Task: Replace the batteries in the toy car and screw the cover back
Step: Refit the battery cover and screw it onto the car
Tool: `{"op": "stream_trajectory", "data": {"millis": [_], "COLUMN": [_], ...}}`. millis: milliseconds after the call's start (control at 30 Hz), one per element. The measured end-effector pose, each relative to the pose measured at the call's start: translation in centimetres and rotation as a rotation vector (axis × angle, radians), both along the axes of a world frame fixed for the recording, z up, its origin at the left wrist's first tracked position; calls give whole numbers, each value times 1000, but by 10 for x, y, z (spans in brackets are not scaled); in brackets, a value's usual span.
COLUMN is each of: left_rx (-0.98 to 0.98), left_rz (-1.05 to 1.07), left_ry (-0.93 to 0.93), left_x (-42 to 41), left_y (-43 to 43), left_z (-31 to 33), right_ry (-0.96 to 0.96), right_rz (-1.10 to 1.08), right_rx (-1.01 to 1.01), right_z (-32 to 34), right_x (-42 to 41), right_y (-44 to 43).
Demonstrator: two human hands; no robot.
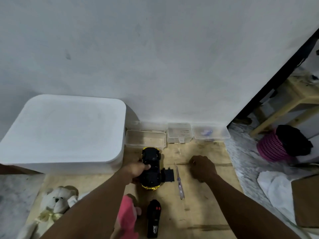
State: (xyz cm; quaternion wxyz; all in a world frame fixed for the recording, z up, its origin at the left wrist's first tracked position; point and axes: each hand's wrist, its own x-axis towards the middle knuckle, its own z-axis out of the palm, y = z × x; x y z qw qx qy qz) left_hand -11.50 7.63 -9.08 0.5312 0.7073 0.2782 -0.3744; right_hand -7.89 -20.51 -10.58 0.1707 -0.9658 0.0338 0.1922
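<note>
A black and yellow toy car lies upside down on the wooden board. My left hand grips its left side, thumb across the underside. The black battery cover lies flat just right of the car. Beside it lies a screwdriver with a clear handle, tip pointing away from me. My right hand rests on the board right of the screwdriver with curled fingers; something tiny shows near its knuckles, but I cannot tell whether it is pinched.
A black remote control lies near me, with a pink toy and a white teddy bear to its left. A big white bin stands left. Clear plastic boxes line the wall. A pink basket sits right.
</note>
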Motion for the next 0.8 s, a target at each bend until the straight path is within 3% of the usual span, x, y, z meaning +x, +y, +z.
{"op": "stream_trajectory", "data": {"millis": [100,233,433,500,633,800], "left_rx": [-190,-328,-377,-388,-383,-312], "left_rz": [81,139,114,98,93,100], "left_ry": [-47,-123,-204,-216,-256,-303], "left_x": [-1,2,18,22,28,28], "left_y": [2,-3,-13,-12,-13,-10], "left_z": [7,22,51,60,70,70], "right_ry": [-26,194,271,270,204,-140], "right_rz": [-160,-469,-484,-429,-263,-52], "right_rx": [361,983,1275,1318,1211,928], "right_z": [6,46,98,111,123,119], "right_x": [7,15,30,34,36,34], "right_y": [7,18,36,45,62,75]}}
